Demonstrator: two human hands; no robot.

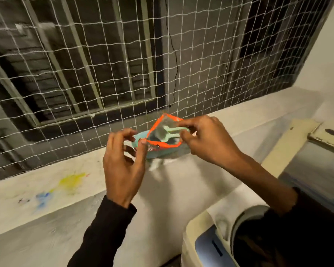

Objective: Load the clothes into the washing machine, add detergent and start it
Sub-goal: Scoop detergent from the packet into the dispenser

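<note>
A detergent pouch [158, 145] with an orange-edged mouth and teal body sits on the white ledge [46, 187] below the netted window. Its mouth is pulled open, and a pale green scoop [163, 132] lies inside. My left hand [123, 164] pinches the near left corner of the mouth. My right hand [206, 137] pinches the right rim, fingers touching the scoop's handle. The top-loading washing machine [206, 245] stands at the lower right, its drum opening partly hidden behind my right sleeve.
White netting [96, 60] covers the window grille behind the ledge. The ledge carries yellow and blue paint stains [69, 182]. The machine's raised cream lid [289, 147] leans at the right against the wall.
</note>
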